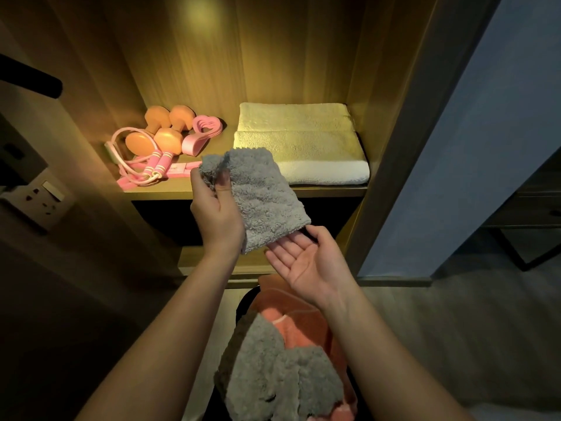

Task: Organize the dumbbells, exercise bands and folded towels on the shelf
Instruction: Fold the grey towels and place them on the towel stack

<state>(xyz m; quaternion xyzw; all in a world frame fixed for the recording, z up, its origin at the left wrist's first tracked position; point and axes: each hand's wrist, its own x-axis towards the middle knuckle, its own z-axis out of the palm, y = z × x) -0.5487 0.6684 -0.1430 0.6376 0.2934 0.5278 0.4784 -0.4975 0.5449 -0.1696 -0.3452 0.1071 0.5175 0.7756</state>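
Observation:
My left hand (216, 208) pinches the upper left corner of a small grey fluffy towel (261, 196), held in front of the lit wooden shelf (243, 191). My right hand (306, 259) lies palm up, fingers straight, under the towel's lower edge. A folded white towel (303, 141) lies on the right half of the shelf. On the left half sit two orange dumbbells (158, 132), a pink heart-shaped band (202, 133) and a pink skipping rope (145, 168).
Below my arms stands a dark basket (243, 302) holding another grey towel (273, 369) and an orange-pink towel (303, 323). A lower shelf board (212, 265) sits beneath. A wall socket (39, 199) is at left, a blue-grey panel (470, 147) at right.

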